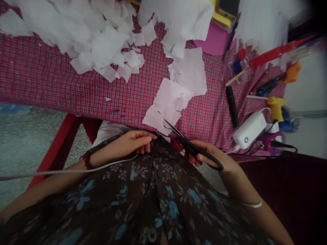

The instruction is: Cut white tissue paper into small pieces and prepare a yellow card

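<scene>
In the head view, the right hand point(216, 153) is clamped on a pair of black-handled scissors point(190, 146), fingers wrapped about the handles. The scissors slant up to the left, their tip over the lower part of a torn-edged sheet of paper point(167, 102) at the near edge of the surface point(122, 90), which wears a red checked cloth. The left hand point(139, 141) is near that edge too, left of the sheet, its fingers loosely curled (whether anything lies between them, I cannot tell). A pale cable point(102, 168) runs across the left wrist.

A second sheet point(191, 73) lies just above the first, the two overlapping. A heap of paper pieces point(97, 44) spreads over the far left. At the right lie a black marker point(232, 106) and, just beside it, a white power bank point(250, 129) (a cable loops from its top).
</scene>
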`<move>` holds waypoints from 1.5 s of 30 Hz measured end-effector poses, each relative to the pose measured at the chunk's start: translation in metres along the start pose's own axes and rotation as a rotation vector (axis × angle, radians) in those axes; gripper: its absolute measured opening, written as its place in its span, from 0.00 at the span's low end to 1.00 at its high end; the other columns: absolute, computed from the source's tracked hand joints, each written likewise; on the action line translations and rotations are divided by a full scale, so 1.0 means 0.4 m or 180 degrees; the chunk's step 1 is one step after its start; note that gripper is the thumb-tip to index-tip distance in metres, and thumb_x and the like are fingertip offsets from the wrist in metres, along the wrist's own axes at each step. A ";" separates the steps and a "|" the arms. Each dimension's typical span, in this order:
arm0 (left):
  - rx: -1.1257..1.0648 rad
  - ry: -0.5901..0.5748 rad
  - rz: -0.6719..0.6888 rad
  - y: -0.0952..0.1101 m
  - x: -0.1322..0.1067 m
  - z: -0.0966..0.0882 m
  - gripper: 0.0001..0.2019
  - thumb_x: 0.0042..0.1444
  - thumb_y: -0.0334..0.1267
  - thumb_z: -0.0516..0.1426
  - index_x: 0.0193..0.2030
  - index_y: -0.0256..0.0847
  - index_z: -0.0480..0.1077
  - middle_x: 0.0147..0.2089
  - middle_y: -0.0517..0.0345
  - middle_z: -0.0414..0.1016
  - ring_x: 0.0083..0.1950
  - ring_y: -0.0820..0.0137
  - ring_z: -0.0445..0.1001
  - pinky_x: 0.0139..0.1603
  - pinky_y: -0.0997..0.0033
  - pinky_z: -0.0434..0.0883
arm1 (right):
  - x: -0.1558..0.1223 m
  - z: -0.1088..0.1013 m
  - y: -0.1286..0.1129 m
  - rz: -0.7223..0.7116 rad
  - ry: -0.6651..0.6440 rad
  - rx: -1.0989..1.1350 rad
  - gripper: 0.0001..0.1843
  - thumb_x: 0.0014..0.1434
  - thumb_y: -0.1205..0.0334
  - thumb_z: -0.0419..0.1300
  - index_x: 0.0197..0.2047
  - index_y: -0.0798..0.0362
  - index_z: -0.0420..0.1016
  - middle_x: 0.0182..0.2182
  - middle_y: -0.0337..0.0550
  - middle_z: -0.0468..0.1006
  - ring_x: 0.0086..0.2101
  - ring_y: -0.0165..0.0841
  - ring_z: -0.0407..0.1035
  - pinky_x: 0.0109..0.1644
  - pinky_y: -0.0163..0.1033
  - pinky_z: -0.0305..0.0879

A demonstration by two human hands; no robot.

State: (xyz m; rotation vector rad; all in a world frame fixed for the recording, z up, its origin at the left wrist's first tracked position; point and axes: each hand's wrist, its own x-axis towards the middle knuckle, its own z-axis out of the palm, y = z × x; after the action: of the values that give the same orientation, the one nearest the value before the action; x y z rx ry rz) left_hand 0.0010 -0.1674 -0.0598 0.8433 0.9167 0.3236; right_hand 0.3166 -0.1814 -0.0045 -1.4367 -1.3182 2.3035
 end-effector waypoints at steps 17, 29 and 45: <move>-0.1697 -0.0014 0.0193 -0.044 0.013 0.050 0.17 0.61 0.51 0.58 0.37 0.36 0.74 0.36 0.51 0.80 0.37 0.70 0.77 0.38 0.73 0.72 | -0.044 0.074 0.040 0.0154 -0.0025 0.0071 0.37 0.52 0.35 0.68 0.54 0.55 0.70 0.32 0.40 0.69 0.30 0.29 0.63 0.31 0.33 0.59; -0.1091 0.0249 0.0031 0.061 0.011 0.070 0.32 0.64 0.57 0.50 0.15 0.38 0.66 0.12 0.62 0.58 0.15 0.78 0.58 0.23 0.77 0.66 | -0.111 -0.036 0.052 -0.0138 -0.0117 -0.0589 0.36 0.60 0.32 0.57 0.57 0.53 0.65 0.37 0.43 0.68 0.35 0.33 0.61 0.38 0.37 0.59; -0.0889 0.1208 -0.0421 0.058 -0.030 0.063 0.22 0.55 0.45 0.59 0.13 0.38 0.65 0.11 0.62 0.60 0.15 0.78 0.62 0.18 0.81 0.59 | 0.018 -0.039 -0.073 0.0128 -0.0837 -0.0264 0.33 0.60 0.37 0.61 0.56 0.54 0.68 0.36 0.43 0.69 0.33 0.31 0.63 0.33 0.34 0.60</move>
State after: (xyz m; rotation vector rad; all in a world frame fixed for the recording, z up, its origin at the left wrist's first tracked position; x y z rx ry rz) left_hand 0.0162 -0.1722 -0.0272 0.4669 1.2405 0.4941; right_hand 0.3155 -0.1504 0.0093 -1.2243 -1.4798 2.5638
